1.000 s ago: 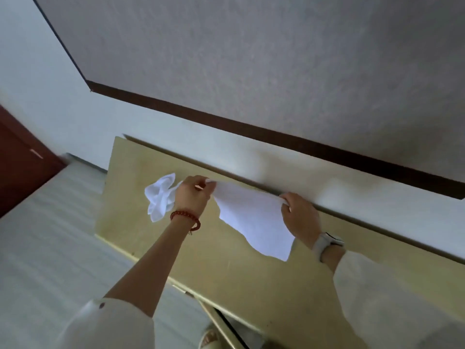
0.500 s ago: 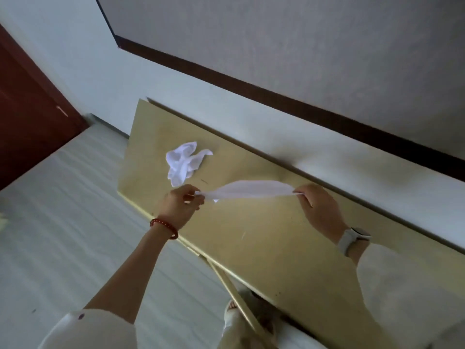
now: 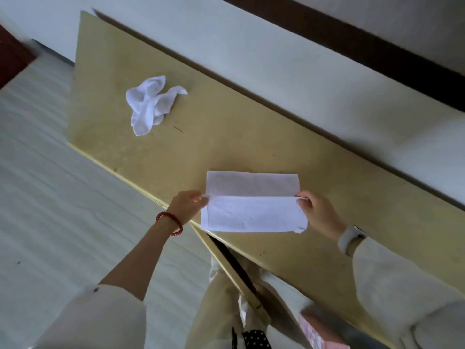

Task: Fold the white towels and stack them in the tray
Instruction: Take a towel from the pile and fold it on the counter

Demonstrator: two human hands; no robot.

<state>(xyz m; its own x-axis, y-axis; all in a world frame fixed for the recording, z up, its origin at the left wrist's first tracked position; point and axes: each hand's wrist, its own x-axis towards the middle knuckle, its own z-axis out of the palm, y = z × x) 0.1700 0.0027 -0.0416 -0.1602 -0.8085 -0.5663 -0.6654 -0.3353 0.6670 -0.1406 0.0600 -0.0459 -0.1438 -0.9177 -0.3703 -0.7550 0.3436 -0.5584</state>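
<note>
Head view, looking down on a yellowish table (image 3: 239,147) that runs diagonally from upper left to lower right of the frame, set against a pale wall (image 3: 276,71) with a dark brown band. White towel (image 3: 254,212) lies at centre frame near the table's front edge, partly folded: near flap doubled over the far part, whose strip shows flat on the table just above the flap. Lower edge of the towel reaches the table's front edge. Left hand (image 3: 187,204) pinches the flap's left corner between thumb and fingers; red bead bracelet (image 3: 169,222) on that wrist. Right hand (image 3: 317,214) pinches the flap's right corner, fingers curled around the cloth; pale watch (image 3: 348,239) on that wrist, light sleeve below it. Second white towel (image 3: 151,103), crumpled in a heap, sits on the table at upper left of the frame, well apart from both hands. Pale floor (image 3: 50,197) fills the left side.
</note>
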